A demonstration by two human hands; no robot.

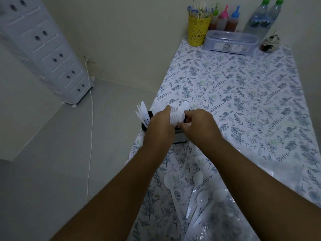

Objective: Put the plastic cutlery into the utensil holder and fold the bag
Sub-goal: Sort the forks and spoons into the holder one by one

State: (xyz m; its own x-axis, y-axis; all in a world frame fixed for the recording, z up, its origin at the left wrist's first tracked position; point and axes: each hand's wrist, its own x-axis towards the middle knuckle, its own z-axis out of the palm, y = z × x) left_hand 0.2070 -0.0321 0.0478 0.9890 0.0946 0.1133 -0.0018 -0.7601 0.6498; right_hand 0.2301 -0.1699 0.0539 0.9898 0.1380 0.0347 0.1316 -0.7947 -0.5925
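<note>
Left hand: fingers curled round a bunch of white forks, held over the holder.
Right hand: fingers bent and pinching the same bunch from the other side (thumb tip at the base of the tines).
Holder: dark, upright, at the near left edge of the counter, mostly hidden behind both hands.
Knives: white, standing blades-up in the holder's left compartment.
Spoons: several white ones lying loose on the counter near the person, between the forearms; some lie on the bag.
Bag: clear plastic, crumpled and unfolded, at the near edge of the counter.
Cloth: white with a blue-grey leaf print, covering the counter.
Far end: yellow cup of sticks, three sauce bottles, a clear lidded box, two water bottles, a small round pot.
Writing: the box and the water bottles bear labels, too small and blurred to read.
Floor side: white drawer tower on wheels, a white cable running down the wall.
</note>
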